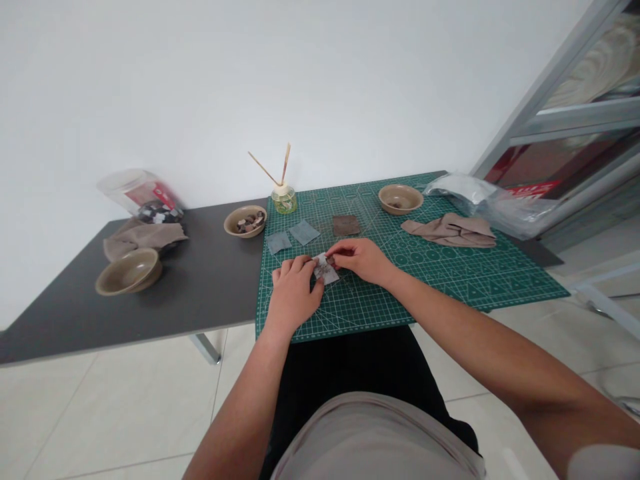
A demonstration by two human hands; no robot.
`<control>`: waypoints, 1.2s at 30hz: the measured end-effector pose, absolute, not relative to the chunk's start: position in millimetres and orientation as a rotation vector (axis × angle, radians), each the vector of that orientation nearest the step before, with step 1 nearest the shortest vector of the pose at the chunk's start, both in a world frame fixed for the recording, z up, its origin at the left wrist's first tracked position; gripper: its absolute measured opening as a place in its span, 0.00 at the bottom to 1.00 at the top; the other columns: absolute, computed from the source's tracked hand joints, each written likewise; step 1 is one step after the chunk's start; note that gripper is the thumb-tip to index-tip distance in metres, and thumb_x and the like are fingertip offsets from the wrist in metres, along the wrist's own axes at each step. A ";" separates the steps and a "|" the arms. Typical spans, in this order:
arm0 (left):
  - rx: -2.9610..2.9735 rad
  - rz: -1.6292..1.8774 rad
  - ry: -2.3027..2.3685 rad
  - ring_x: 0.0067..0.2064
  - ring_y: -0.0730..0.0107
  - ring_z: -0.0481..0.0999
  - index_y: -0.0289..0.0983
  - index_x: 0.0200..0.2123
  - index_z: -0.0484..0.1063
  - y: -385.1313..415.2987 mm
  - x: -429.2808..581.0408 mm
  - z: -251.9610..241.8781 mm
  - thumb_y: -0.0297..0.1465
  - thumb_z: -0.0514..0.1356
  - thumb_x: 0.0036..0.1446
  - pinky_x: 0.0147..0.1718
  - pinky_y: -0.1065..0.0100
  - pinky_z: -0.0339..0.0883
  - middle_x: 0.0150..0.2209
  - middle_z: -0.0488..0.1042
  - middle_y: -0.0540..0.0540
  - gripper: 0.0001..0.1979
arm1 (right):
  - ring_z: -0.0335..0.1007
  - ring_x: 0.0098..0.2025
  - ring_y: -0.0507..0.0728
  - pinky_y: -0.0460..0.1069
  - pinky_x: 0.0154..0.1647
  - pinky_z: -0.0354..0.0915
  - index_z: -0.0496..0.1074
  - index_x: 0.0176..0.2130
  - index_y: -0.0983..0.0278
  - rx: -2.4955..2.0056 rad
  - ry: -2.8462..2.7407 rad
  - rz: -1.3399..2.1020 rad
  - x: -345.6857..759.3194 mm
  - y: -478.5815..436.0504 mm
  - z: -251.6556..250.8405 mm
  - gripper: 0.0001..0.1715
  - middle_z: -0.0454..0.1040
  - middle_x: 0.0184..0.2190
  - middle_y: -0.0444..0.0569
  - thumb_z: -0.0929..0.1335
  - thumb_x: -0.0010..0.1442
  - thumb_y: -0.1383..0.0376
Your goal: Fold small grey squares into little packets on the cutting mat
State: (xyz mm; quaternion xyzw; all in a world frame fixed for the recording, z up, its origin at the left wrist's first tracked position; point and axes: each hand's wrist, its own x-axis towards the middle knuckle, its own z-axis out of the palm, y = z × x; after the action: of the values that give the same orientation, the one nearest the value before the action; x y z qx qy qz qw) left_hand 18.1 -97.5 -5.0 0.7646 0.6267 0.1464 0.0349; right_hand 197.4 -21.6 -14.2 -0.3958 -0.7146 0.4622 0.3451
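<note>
A small pale grey square with dark markings (326, 272), which looks like a patch of cloth or paper, lies on the green cutting mat (360, 310). My left hand (294, 293) steadies its left side between the fingertips and thumb. Over the patch's upper right part, my right hand (364, 261) has its thumb and index finger pinched together. Something small and brownish shows under those fingertips, too small to name. Beyond my hands lie two blue-grey squares (304, 233) and a brown square (346, 225).
A bowl of small mixed pieces (245, 221) and a reed diffuser (285, 199) stand behind left. Another bowl (401, 199), a crumpled brown cloth (453, 231) and a plastic bag (500, 200) are right. Far left are a bowl (129, 272), a cloth (143, 238) and a clear container (140, 193).
</note>
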 end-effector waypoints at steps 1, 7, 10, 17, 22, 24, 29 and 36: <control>2.351 0.452 1.925 0.56 0.53 0.65 0.41 0.56 0.69 -97.6 18.2 -4.9 0.35 0.53 0.62 0.51 0.50 0.60 0.57 0.71 0.43 0.20 | 0.75 0.33 0.54 0.48 0.36 0.69 0.79 0.37 0.63 -1.030 -1.845 1.223 196.8 -20.0 -13.8 0.09 0.80 0.31 0.45 0.70 0.54 0.64; 2.351 0.459 1.927 0.55 0.53 0.65 0.41 0.56 0.69 -97.9 17.8 -4.9 0.35 0.53 0.62 0.50 0.51 0.60 0.56 0.71 0.44 0.19 | 0.74 0.32 0.54 0.49 0.35 0.70 0.79 0.36 0.64 -1.010 -1.785 1.332 193.1 -16.4 -12.3 0.10 0.79 0.30 0.45 0.73 0.52 0.62; 2.355 0.456 1.924 0.55 0.53 0.65 0.42 0.55 0.69 -97.8 18.3 -4.7 0.36 0.54 0.62 0.50 0.51 0.61 0.56 0.71 0.44 0.19 | 0.76 0.34 0.54 0.50 0.37 0.70 0.79 0.40 0.63 -1.010 -1.782 1.387 190.9 -16.3 -15.0 0.11 0.80 0.33 0.46 0.72 0.54 0.64; 2.331 0.470 1.958 0.56 0.52 0.65 0.42 0.56 0.69 -97.9 18.4 -6.4 0.37 0.55 0.61 0.51 0.50 0.61 0.57 0.69 0.43 0.21 | 0.76 0.39 0.55 0.50 0.43 0.68 0.79 0.39 0.62 -1.028 -2.133 0.875 187.9 -22.7 -17.8 0.08 0.80 0.37 0.47 0.69 0.58 0.66; 2.327 0.469 1.956 0.56 0.52 0.65 0.42 0.57 0.68 -98.0 17.6 -6.6 0.38 0.56 0.60 0.51 0.51 0.61 0.58 0.70 0.44 0.22 | 0.74 0.37 0.54 0.49 0.41 0.66 0.77 0.46 0.63 -1.153 -2.088 0.759 190.9 -25.3 -16.2 0.15 0.80 0.39 0.47 0.68 0.58 0.68; 2.318 0.466 1.961 0.55 0.52 0.65 0.41 0.57 0.68 -98.0 17.8 -5.9 0.39 0.57 0.60 0.51 0.51 0.61 0.58 0.70 0.43 0.22 | 0.73 0.35 0.53 0.49 0.39 0.65 0.77 0.43 0.63 -1.222 -2.021 0.743 191.9 -25.1 -14.4 0.12 0.80 0.36 0.46 0.67 0.59 0.69; 2.301 0.449 1.963 0.55 0.52 0.66 0.40 0.57 0.68 -97.7 18.6 -4.7 0.40 0.56 0.60 0.51 0.51 0.61 0.57 0.70 0.42 0.23 | 0.71 0.37 0.54 0.49 0.41 0.64 0.78 0.39 0.63 -1.099 -2.160 0.681 189.2 -25.3 -12.2 0.08 0.77 0.36 0.47 0.72 0.57 0.64; 2.262 0.433 1.967 0.56 0.52 0.65 0.42 0.56 0.69 -96.9 17.6 -2.8 0.40 0.55 0.61 0.51 0.51 0.61 0.58 0.70 0.42 0.21 | 0.69 0.43 0.57 0.53 0.49 0.62 0.77 0.34 0.62 -0.940 -2.337 0.541 184.7 -28.1 -17.3 0.01 0.77 0.38 0.48 0.72 0.57 0.67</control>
State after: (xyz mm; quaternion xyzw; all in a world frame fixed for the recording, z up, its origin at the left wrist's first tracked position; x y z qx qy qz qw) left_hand 17.6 -96.9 -2.8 0.7457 0.6483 0.1427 0.0564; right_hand 184.7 -28.1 -17.3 -0.3504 -0.8711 0.2018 0.2786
